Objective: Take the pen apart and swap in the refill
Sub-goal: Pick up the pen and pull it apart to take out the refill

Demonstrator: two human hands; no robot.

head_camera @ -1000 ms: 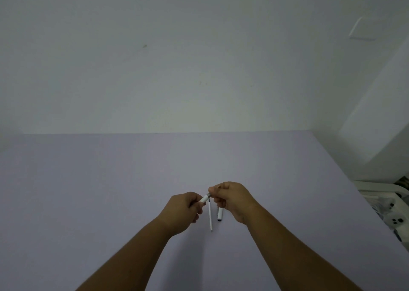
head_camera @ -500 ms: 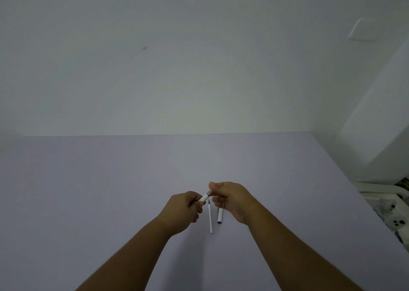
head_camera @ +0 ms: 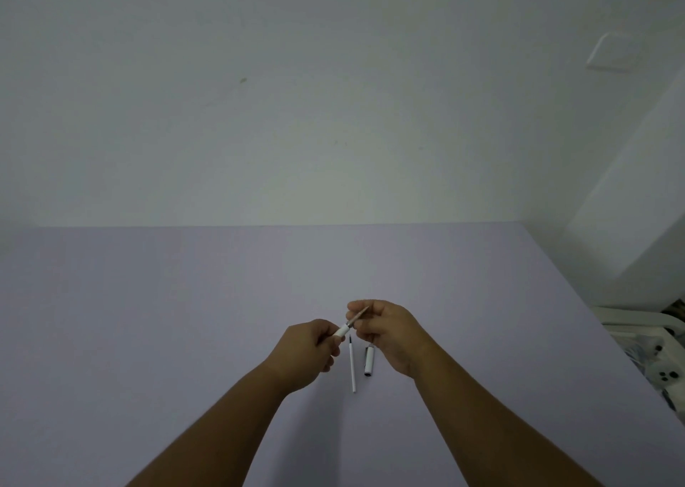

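We find a plain indoor room, its kind undetermined: a bare lilac table [head_camera: 185, 319] set against a blank white wall [head_camera: 333, 97], with a wall plate [head_camera: 613, 53] above the table's far right corner.

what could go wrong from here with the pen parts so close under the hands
1. The spare refill and the cap lie loose on the table right below both hands; a dropped wrist could knock them away.
2. The right hand pinches only the thin tip end while the left hand holds the white barrel; a skewed pull might bend it.
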